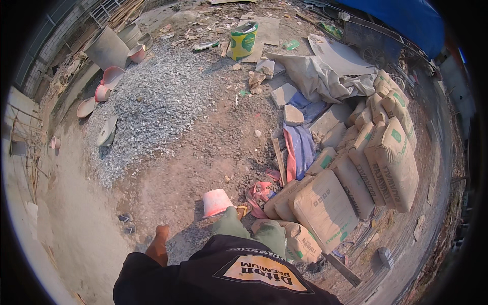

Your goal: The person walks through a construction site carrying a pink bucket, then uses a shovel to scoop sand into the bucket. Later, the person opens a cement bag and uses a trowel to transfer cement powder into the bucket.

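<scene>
My left hand [162, 233] hangs beside my body at the lower left, below the sleeve of my black shirt [188, 274]. It is small in the view, its fingers cannot be made out, and nothing shows in it. My right hand does not appear. Just in front of my green trouser legs [227, 223] is a pinkish bucket [216, 202], apart from my left hand. To the right of my legs, brown paper cement bags [323, 208] lean in a row, with another bag [300, 241] low beside my knee.
A grey gravel heap [152, 101] spreads at the left, with pink buckets [101, 93] and a grey drum [107, 48] along its edge. Dark sandals [127, 223] lie on the ground. Farther off stand a yellow-green sack [243, 41] and a crumpled grey tarp [320, 76].
</scene>
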{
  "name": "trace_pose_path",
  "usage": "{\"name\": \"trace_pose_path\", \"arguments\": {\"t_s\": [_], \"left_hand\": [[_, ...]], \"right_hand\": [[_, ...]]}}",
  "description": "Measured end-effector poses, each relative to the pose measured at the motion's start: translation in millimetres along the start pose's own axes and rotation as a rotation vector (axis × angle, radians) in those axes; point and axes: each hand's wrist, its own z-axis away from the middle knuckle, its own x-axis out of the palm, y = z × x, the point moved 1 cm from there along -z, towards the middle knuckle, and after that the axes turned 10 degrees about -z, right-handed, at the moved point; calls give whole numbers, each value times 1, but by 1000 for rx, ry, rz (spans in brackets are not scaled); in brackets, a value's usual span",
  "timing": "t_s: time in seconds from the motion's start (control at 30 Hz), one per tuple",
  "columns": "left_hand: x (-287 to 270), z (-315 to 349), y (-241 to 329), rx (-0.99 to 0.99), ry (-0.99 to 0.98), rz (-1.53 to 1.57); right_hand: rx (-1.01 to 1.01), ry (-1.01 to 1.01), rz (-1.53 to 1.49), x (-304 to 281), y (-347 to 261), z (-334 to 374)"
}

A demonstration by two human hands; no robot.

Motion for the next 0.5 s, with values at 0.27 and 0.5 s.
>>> {"name": "trace_pose_path", "arguments": {"t_s": [0.27,0.5], "left_hand": [[55,39,-8,-275,-579,487],[87,98,203,-174,-787,543]], "right_hand": [[-283,-225,310,9,-103,-106],[-23,-250,565,-3,-182,-233]]}}
